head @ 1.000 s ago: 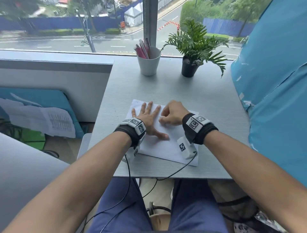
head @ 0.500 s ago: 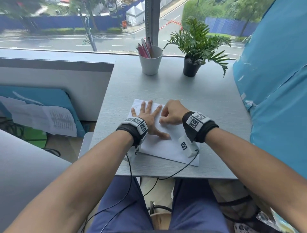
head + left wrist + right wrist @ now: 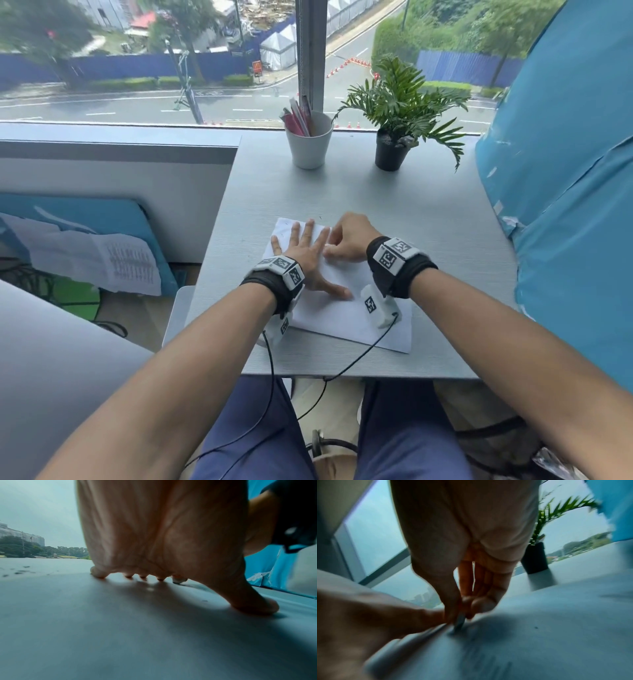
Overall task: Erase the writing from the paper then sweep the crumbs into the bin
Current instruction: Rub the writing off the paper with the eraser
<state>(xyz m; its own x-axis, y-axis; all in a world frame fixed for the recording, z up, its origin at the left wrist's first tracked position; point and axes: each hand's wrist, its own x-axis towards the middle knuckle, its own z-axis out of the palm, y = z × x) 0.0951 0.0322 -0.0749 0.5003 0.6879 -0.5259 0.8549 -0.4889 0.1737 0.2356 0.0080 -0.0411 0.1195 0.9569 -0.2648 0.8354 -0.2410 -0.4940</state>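
A white sheet of paper [image 3: 337, 318] lies near the front edge of the grey table [image 3: 394, 205]. My left hand [image 3: 306, 253] lies flat on the sheet with fingers spread, pressing it down; in the left wrist view the left hand [image 3: 163, 561] shows fingertips and thumb on the paper [image 3: 120, 628]. My right hand [image 3: 346, 240] is curled beside it and pinches a small eraser [image 3: 459, 623] whose tip touches the paper [image 3: 522, 635]. The same eraser [image 3: 179, 580] shows past the left fingers. Dark crumbs [image 3: 18, 572] lie at the sheet's far left. No bin is in view.
A white cup of pens [image 3: 309, 142] and a small potted plant [image 3: 394, 113] stand at the back of the table by the window. A blue padded panel [image 3: 565, 222] borders the table's right side. Cables from the wrist cameras hang over the front edge.
The right hand has shifted slightly on the paper with the eraser; the left hand stays flat in the same place. The head view has tipped a little.
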